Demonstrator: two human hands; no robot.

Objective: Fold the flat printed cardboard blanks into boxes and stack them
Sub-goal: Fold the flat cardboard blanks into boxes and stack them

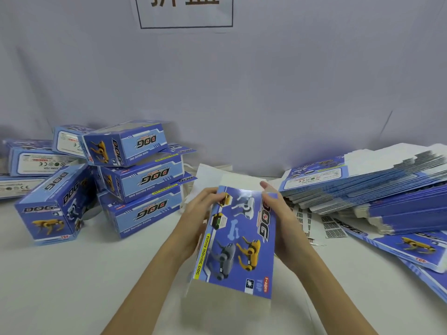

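Observation:
I hold a blue printed cardboard blank (238,240) with robot-dog pictures above the table's middle; its white flaps stick out at the far and near ends. My left hand (197,220) grips its left edge, fingers curled over the top corner. My right hand (281,221) grips the right edge, thumb on the printed face. A pile of folded blue boxes (135,180) stands at the left. A thick stack of flat blanks (377,189) lies at the right.
The white table (96,281) runs to a pale wall with a framed sign (185,10). More flat blanks (411,250) fan out at the right front. Small printed sticker sheets (314,221) lie beside my right hand. One folded box (52,209) leans at the left front.

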